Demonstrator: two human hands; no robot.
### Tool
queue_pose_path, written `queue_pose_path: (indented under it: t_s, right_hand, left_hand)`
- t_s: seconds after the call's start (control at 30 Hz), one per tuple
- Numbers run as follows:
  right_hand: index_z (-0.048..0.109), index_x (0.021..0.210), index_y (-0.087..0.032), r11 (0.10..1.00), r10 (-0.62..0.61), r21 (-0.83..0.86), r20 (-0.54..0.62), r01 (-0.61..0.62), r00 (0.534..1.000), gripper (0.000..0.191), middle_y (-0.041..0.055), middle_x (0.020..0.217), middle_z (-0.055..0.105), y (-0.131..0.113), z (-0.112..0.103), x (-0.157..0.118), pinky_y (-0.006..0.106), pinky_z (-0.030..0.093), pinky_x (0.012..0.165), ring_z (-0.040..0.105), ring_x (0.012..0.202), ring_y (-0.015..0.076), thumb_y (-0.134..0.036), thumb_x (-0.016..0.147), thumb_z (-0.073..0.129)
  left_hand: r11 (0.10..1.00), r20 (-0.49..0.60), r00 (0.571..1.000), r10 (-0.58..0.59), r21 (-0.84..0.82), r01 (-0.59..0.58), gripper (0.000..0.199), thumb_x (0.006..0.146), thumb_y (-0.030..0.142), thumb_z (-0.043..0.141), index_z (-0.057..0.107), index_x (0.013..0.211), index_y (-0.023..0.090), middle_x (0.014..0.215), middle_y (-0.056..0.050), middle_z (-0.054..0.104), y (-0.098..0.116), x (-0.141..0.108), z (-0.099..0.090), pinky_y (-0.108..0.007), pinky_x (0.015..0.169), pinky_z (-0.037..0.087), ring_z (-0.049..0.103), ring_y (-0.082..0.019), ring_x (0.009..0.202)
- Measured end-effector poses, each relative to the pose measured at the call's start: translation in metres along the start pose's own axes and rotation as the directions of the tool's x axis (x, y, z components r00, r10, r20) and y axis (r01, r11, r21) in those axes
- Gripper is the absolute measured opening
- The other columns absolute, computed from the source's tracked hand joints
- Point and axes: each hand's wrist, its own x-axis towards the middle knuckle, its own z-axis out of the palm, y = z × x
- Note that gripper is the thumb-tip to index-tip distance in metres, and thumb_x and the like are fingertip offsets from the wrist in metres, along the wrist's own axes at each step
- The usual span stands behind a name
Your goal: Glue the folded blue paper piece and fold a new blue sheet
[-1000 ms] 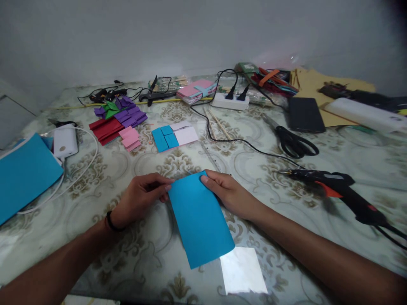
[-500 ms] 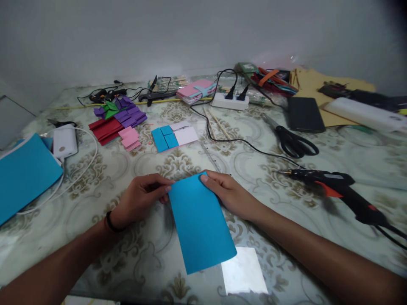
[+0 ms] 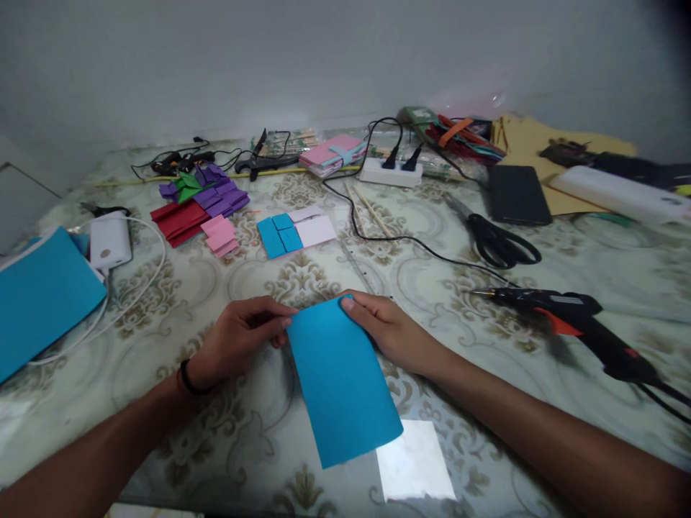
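Now left hand and right hand pinch the blue sheet at its far corners. Its long axis runs nearward, slightly right.

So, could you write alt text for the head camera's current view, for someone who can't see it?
A person's left hand and right hand hold a blue sheet by its far end over a patterned tabletop. Folded papers lie beyond; scissors and a glue gun lie rightward.

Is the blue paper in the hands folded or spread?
Apparently spread: between left hand and right hand, the blue paper shows one broad face without visible crease. Whether it is doubled, I cannot tell.
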Motion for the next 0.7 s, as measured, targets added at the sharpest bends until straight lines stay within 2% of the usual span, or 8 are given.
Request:
queue_pose_path:
  t_s: [0.37,0.7]
  right_hand:
    - [0.047,0.075,-0.021,1.0,0.0,0.014,0.006,0.0,1.0,0.053,-0.0047,0.067,0.04,-0.0018,0.0,-0.0009,0.025,0.034,0.055,0.036,0.059,0.0117,-0.068,0.099,0.049]
    - [0.052,0.077,-0.02,1.0,-0.002,0.013,0.004,0.002,1.0,0.053,-0.0031,0.069,0.046,-0.0032,0.0,-0.0011,0.025,0.037,0.058,0.041,0.062,0.0122,-0.068,0.099,0.05]
  left_hand:
    - [1.0,0.007,1.0,0.005,0.009,-0.005,0.013,0.088,0.025,0.075,0.08,0.096,0.015,0.067,-0.001,0.071,0.0006,0.0011,0.0003,-0.023,0.059,0.052,0.063,-0.013,0.059]
    - [1.0,0.009,1.0,0.014,0.02,-0.014,0.011,0.088,0.023,0.074,0.08,0.093,0.016,0.066,0.0,0.07,0.0018,0.0007,0.001,-0.022,0.059,0.052,0.064,-0.012,0.059]
